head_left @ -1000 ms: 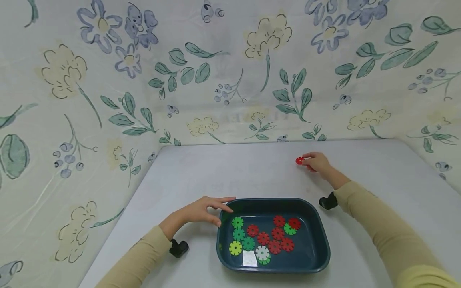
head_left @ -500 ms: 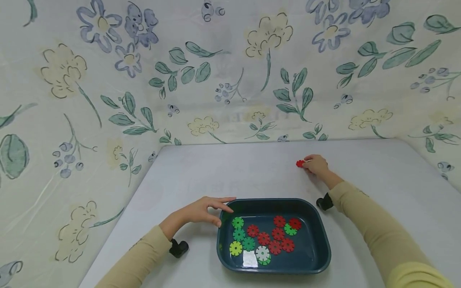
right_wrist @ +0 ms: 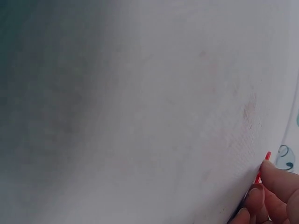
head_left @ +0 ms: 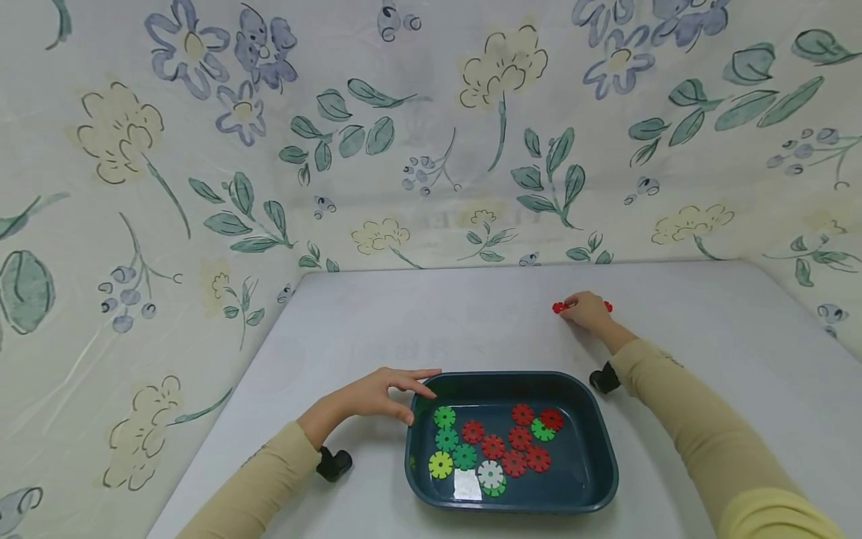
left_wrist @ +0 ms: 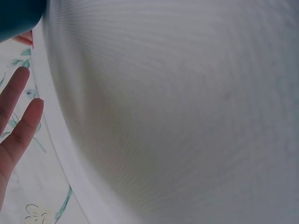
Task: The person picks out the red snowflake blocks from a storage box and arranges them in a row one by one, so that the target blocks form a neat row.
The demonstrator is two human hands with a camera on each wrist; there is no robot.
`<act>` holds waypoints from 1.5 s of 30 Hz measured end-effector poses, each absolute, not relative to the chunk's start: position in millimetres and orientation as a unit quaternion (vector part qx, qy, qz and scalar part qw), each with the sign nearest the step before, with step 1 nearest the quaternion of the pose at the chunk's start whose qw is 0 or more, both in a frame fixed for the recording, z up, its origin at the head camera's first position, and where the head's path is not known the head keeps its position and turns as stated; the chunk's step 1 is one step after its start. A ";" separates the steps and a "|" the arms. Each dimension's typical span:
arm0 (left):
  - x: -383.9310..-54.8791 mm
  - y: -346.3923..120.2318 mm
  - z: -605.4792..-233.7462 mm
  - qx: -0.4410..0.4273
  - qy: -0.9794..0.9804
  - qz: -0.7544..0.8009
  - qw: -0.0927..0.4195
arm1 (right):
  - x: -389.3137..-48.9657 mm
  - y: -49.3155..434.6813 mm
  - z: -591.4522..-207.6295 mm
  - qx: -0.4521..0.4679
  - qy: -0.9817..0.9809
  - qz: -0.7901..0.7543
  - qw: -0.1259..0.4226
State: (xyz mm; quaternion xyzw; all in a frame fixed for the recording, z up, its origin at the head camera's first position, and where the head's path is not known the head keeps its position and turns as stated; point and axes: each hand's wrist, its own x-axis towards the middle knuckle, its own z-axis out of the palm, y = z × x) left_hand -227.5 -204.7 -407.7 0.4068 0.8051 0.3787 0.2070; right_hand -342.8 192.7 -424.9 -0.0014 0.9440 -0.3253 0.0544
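Right hand (head_left: 589, 311): thumb and fingers pinching red disc (head_left: 558, 308) at far part of table (head_left: 404, 322), beyond tray. 1 more red bit (head_left: 608, 307) pokes out behind hand. Left hand (head_left: 369, 394): fingers spread, at left corner of tray (head_left: 581, 479). Tray holds 7 red, 5 green, 1 yellow, 1 white discs, some overlapping.

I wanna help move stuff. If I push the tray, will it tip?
The tray looks wide and low, so it'd probably slide before tipping. It looks smooth and rigid, so it likely won't flop. Loose-looking discs inside might shift.
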 end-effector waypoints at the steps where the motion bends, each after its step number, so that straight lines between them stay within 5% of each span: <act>1: -227.7 -204.7 -407.8 0.407 0.805 0.378 0.207 | -343.0 193.1 -425.2 -0.002 0.944 -0.325 0.054; 14: -226.8 -203.9 -407.0 0.402 0.809 0.374 0.209 | -343.8 206.7 -418.3 0.024 0.925 -0.377 0.043; 28: -226.5 -203.9 -407.3 0.404 0.802 0.386 0.213 | -317.9 224.4 -352.8 0.018 0.863 -0.503 0.037; 37: -225.2 -203.8 -405.6 0.404 0.804 0.383 0.210 | -281.1 211.1 -316.7 -0.048 0.881 -0.468 0.050; 45: -225.9 -203.3 -405.8 0.401 0.805 0.383 0.209 | -239.0 181.0 -304.3 -0.156 0.866 -0.460 0.115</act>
